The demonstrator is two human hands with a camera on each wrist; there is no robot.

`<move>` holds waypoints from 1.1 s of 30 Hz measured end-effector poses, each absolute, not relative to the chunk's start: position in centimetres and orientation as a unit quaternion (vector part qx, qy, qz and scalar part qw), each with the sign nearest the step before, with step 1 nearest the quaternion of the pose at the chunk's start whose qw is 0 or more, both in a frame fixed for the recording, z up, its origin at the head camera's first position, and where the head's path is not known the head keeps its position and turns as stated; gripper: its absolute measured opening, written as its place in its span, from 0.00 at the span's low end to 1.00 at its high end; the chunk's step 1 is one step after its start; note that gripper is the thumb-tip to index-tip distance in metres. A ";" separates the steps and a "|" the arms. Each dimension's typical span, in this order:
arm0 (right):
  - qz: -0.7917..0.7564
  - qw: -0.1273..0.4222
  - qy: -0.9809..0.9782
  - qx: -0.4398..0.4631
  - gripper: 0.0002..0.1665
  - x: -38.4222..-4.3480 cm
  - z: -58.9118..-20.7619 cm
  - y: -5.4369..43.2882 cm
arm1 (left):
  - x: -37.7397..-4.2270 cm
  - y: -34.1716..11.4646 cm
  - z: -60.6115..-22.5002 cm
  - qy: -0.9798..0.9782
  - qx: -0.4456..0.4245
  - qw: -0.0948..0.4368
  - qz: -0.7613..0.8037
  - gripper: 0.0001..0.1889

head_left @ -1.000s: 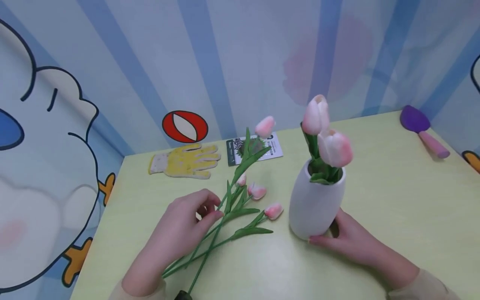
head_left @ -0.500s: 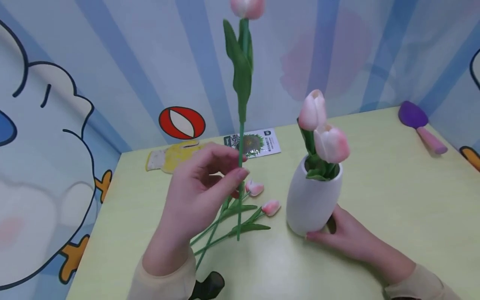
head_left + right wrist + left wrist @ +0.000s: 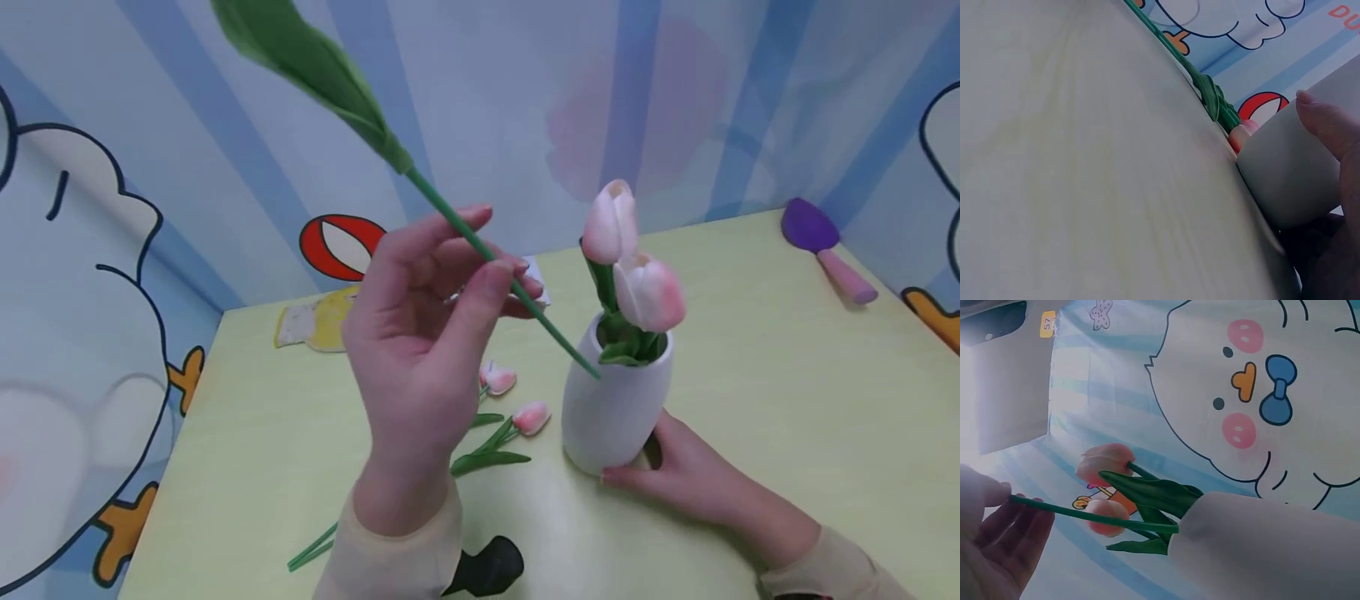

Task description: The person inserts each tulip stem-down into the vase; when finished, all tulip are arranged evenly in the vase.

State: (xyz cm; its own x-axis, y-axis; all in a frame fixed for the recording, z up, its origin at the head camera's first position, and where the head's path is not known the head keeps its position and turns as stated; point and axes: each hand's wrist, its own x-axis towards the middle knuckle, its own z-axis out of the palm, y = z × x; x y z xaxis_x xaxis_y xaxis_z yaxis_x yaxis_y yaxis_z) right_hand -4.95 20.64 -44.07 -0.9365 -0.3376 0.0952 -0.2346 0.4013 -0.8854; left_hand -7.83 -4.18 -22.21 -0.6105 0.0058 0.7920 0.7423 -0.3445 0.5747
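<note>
Between thumb and fingers my left hand pinches the green stem of an artificial tulip, tilted with its leaf up to the left; its bloom is out of the head view. The stem's lower end overlaps the rim of the white vase in the head view, and in the left wrist view the stem reaches the mouth of the vase. Two pink-white tulips stand in the vase. My right hand grips the vase low on its right side, thumb in front.
Several more tulips lie on the pale yellow table, partly behind my left arm. A yellow glove and a mostly hidden printed packet lie at the back. A purple scoop with a pink handle lies at the back right.
My left hand has lifted one tulip off the table and carried it right to the vase, tipping its stem end toward the opening. The right hand has stayed on the vase.
</note>
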 end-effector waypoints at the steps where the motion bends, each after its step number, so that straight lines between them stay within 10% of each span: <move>1: -0.524 0.050 0.833 -0.172 0.46 -4.9 -44.1 20.6 | -7.9 -4.0 -22.3 -0.508 -0.366 0.258 -0.736 0.16; 33: -0.534 0.043 0.823 -0.187 0.46 -5.0 -43.9 20.4 | -8.7 -2.5 -24.1 -0.718 -0.466 0.176 -0.486 0.15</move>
State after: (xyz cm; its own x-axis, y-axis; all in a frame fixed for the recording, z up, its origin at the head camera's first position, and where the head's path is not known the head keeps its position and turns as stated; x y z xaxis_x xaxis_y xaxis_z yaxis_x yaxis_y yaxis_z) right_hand -5.04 20.37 -43.93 -0.9264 -0.3541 0.1282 -0.2612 0.3592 -0.8960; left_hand -8.72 -2.50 -24.11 -0.5044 0.4984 0.7051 0.8399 0.0934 0.5347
